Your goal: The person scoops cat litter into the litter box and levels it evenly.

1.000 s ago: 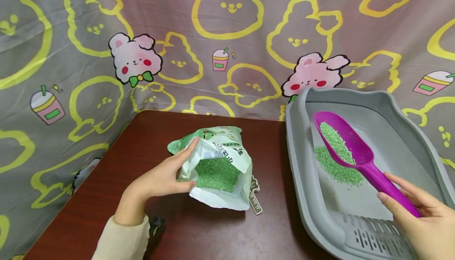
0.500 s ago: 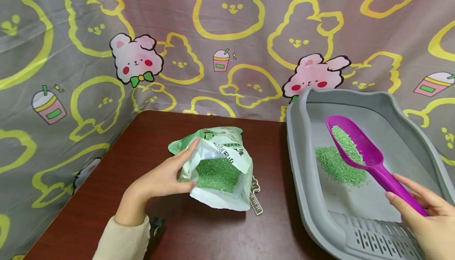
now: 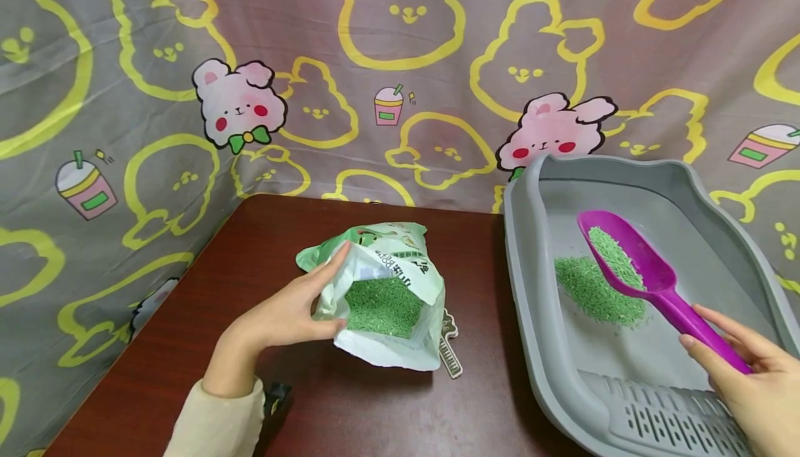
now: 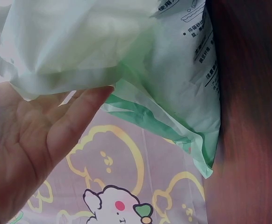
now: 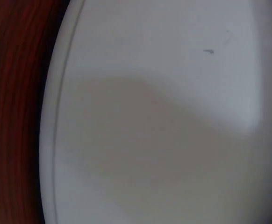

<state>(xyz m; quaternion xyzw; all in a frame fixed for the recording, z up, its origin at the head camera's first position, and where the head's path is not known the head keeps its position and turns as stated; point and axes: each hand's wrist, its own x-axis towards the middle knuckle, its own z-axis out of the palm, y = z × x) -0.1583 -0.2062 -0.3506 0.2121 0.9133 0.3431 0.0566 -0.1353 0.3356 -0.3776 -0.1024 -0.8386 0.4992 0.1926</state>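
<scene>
My left hand (image 3: 290,311) holds the rim of an opened pale green bag of cat litter (image 3: 428,318), thumb at the near edge and fingers along the far side. Green pellets (image 3: 381,308) show inside its mouth. In the left wrist view, the fingers (image 4: 73,123) lie against the bag's pale plastic (image 4: 66,56). My right hand (image 3: 750,374) grips the handle of a purple scoop (image 3: 655,269), which carries green pellets (image 3: 615,255). The scoop hangs over a grey litter box (image 3: 521,290), above a pellet pile (image 3: 581,290) on its floor. The right wrist view shows neither hand nor scoop.
A flat, cream-edged piece with dark markings (image 3: 450,356) lies partly under the bag. Near the left sleeve is a small black object (image 3: 275,398). The brown table (image 3: 375,415) meets a patterned curtain (image 3: 437,40) behind and at left.
My right hand has shifted the loaded scoop right and slightly nearer over the litter box, mostly in the first half second. The left hand and bag stay nearly still.
</scene>
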